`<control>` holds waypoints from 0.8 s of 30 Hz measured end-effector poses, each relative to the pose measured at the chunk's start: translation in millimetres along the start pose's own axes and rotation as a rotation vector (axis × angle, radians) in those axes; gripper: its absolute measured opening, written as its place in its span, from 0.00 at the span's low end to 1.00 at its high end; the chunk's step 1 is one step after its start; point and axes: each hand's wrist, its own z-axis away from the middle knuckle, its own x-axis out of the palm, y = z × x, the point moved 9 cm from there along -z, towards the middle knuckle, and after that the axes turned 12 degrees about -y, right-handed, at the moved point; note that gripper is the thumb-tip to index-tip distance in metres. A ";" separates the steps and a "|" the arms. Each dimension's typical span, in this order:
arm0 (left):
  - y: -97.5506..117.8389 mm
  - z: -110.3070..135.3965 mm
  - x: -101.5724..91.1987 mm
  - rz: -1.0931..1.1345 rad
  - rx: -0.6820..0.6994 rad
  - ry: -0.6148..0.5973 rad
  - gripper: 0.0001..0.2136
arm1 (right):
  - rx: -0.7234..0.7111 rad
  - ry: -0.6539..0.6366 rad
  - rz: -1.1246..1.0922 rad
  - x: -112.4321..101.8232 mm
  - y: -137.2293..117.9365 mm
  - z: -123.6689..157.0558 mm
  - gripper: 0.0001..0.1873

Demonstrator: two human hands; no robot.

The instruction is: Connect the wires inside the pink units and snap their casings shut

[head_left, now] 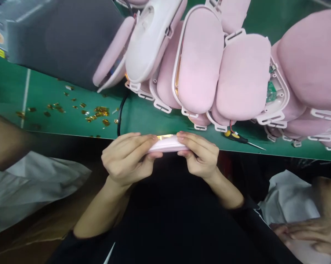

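Both my hands hold one flat pink and white padded part (168, 145) edge-on at the near edge of the green table (72, 121). My left hand (127, 157) pinches its left end, fingers on top and thumb beneath. My right hand (200, 154) grips its right end the same way. A thin strip of gold tape (165, 136) shows along the part's top edge between my fingertips.
A heap of pink padded shells (223, 69) with white slotted rims fills the table's far side. A grey box (63, 36) stands at the back left, with gold tape scraps (96, 113) and a black cable (121, 113) nearby. A small screwdriver (239, 138) lies right. Another person's hand (311, 229) rests at lower right.
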 end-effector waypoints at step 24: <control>26.6 -8.3 17.1 -0.047 0.030 -0.115 0.11 | 0.217 0.017 -0.212 10.6 25.1 23.1 0.23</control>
